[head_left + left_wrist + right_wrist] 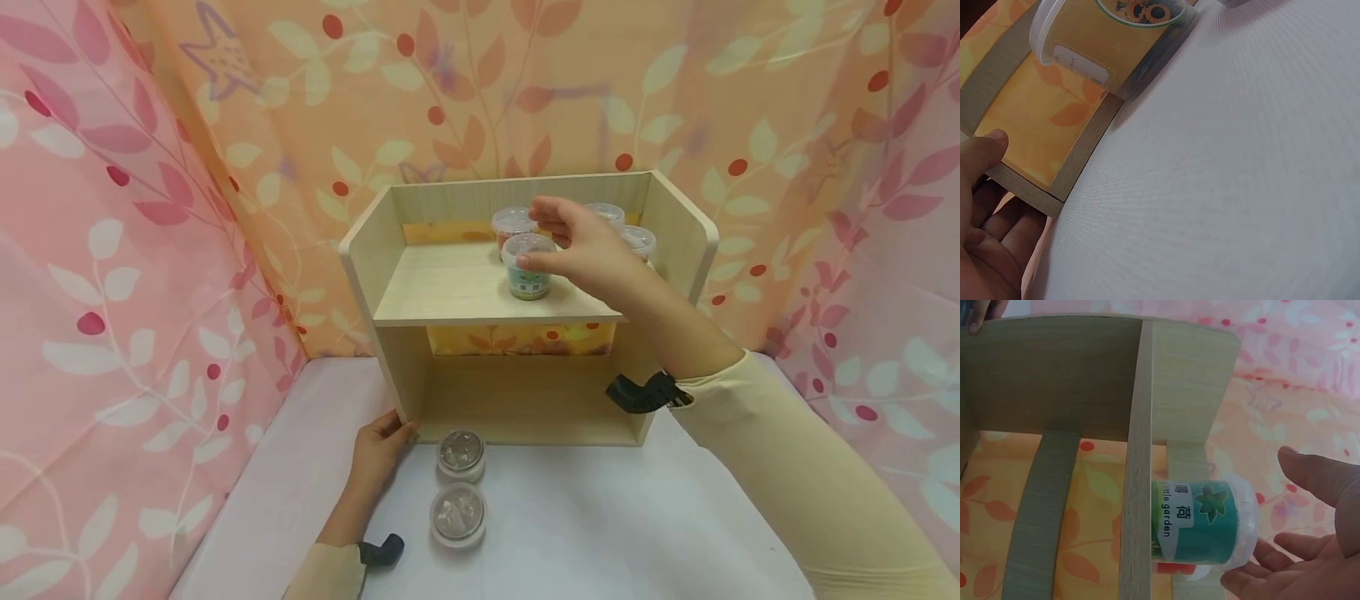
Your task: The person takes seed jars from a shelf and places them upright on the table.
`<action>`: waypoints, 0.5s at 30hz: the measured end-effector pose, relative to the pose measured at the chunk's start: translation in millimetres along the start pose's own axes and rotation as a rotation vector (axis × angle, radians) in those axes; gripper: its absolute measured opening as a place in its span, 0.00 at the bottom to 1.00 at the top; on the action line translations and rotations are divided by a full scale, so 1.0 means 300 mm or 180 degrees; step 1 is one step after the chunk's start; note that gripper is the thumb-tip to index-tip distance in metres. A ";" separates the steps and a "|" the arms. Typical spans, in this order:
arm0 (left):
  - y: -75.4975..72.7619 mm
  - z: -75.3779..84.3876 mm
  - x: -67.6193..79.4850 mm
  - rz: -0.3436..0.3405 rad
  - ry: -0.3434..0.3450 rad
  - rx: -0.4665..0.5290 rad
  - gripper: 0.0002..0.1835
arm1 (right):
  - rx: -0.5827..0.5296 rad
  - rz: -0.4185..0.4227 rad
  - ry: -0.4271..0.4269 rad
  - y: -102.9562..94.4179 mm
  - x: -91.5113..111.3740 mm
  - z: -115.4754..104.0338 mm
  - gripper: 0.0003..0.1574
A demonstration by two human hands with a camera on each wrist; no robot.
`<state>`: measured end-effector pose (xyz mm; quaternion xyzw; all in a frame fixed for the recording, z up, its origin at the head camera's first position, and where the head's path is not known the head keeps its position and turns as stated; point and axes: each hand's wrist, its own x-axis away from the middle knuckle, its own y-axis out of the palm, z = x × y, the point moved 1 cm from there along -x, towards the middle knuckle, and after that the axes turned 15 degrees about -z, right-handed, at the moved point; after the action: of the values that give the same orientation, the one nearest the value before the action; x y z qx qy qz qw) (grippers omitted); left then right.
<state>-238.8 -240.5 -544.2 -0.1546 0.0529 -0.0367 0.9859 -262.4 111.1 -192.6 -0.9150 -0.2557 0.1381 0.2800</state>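
So, pink-and-orange leaf-print curtains [465, 108] surround a white-covered table [585, 525]; on it, a pale two-tier wooden shelf [682, 229], left hand [381, 450] pinching its near left edge. Right hand [596, 254] is closer, unclenched, grasping nothing, just right of the teal-labelled cylindrical plastic cup [529, 282], upright, axis vertical, toward the upper tier's near edge.

the shelf unit [525, 400] stands on the table [600, 517] before the curtain [480, 100], four tubs [528, 282] on its upper board [442, 279] from middle to right, two further tubs [457, 515] on the table before its left half, one nearer.
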 end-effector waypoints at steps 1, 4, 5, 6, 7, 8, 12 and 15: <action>0.001 -0.002 -0.001 0.0006 0.0000 0.0010 0.23 | -0.0013 -0.0029 0.0087 0.000 -0.009 0.002 0.56; 0.006 -0.006 -0.003 0.0002 -0.0008 0.0042 0.23 | -0.0075 -0.0098 0.0267 0.002 -0.028 0.011 0.59; 0.007 -0.005 -0.003 0.0011 -0.0030 0.0055 0.23 | -0.0092 -0.0113 0.0300 0.004 -0.033 0.014 0.60; 0.009 -0.003 -0.002 0.0017 -0.0057 0.0054 0.23 | -0.0106 -0.0121 0.0340 0.005 -0.036 0.017 0.60; 0.010 0.001 -0.001 0.0025 -0.0080 0.0072 0.23 | -0.0123 -0.0127 0.0368 0.006 -0.039 0.019 0.61; 0.011 0.006 0.000 0.0024 -0.0092 0.0071 0.22 | -0.0139 -0.0131 0.0384 0.007 -0.041 0.021 0.61; 0.011 0.040 0.007 0.0007 -0.0134 0.0063 0.22 | -0.0155 -0.0124 0.0455 0.013 -0.046 0.028 0.61; 0.006 0.070 0.019 -0.0002 -0.0122 0.0035 0.21 | -0.0173 -0.0124 0.0488 0.019 -0.051 0.033 0.60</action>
<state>-230.7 -233.0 -525.5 -0.1499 0.0338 -0.0343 0.9875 -276.7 103.1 -202.3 -0.9250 -0.2549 0.0551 0.2764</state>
